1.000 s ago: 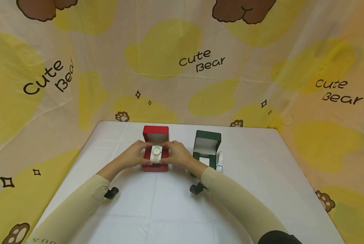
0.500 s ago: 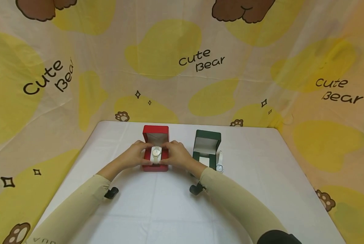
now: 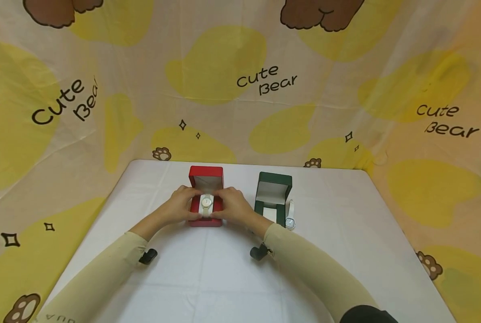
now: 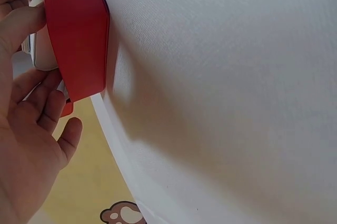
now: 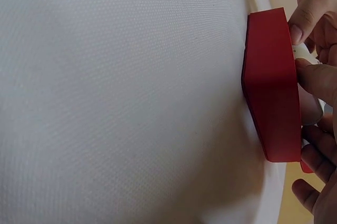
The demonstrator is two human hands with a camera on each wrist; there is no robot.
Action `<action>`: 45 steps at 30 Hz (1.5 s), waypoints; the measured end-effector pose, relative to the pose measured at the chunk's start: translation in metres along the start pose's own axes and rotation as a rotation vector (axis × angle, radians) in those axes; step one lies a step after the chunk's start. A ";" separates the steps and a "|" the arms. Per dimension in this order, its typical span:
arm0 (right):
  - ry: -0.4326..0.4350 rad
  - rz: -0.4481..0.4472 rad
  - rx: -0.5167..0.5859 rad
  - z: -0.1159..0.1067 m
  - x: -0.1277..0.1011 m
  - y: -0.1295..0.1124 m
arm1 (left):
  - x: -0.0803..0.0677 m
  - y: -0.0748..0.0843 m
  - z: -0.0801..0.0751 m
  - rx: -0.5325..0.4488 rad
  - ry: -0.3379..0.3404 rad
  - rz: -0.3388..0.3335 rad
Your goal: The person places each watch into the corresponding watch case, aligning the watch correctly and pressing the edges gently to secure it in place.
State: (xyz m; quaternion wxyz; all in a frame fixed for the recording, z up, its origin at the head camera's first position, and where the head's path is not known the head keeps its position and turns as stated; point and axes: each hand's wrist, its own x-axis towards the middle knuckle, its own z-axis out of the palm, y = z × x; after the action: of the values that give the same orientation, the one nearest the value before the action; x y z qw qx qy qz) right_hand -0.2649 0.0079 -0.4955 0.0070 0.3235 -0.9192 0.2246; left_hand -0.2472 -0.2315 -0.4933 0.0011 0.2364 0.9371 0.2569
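The left hand (image 3: pixel 178 207) sits at the left side of the open red box (image 3: pixel 205 220), its fingers curled in over the box's edge onto the pale cushion inside, thumb against the near wall; the left wrist view shows those fingers (image 4: pixel 21 23) bent round the rim and touching the cushion. The right hand (image 3: pixel 233 207) mirrors it on the right side, fingers (image 5: pixel 310 79) curled over the rim and pressing the same cushion, with the thumb tip on the near corner of the box. Between the two hands lies the watch (image 3: pixel 206 202), a pale strap with a round light dial, wrapped on the cushion and seated in the box base; the red lid (image 3: pixel 206 176) stands upright behind it. Just to the right of the right forearm stands a green box (image 3: pixel 273 197), also open with its lid upright and a white cushion showing inside. A second watch (image 3: pixel 290 217) with a white strap lies on the table touching or just beside the green box's right side. The table (image 3: pixel 337 233), covered in white cloth, has open room in front of the boxes and out to both sides; its far edge runs close behind the lids, and beyond it hangs a yellow backdrop (image 3: pixel 240 85) printed with bears. The green box stands near the right elbow's path.
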 end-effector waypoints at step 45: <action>0.038 0.030 0.273 -0.018 -0.025 0.012 | -0.018 0.007 -0.010 -0.080 0.040 -0.079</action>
State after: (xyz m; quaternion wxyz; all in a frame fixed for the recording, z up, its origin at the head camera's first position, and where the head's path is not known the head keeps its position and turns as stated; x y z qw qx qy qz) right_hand -0.2548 0.0380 -0.4882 -0.0230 0.3031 -0.8845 0.3538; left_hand -0.2291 -0.2394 -0.4841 0.0021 0.1938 0.9344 0.2988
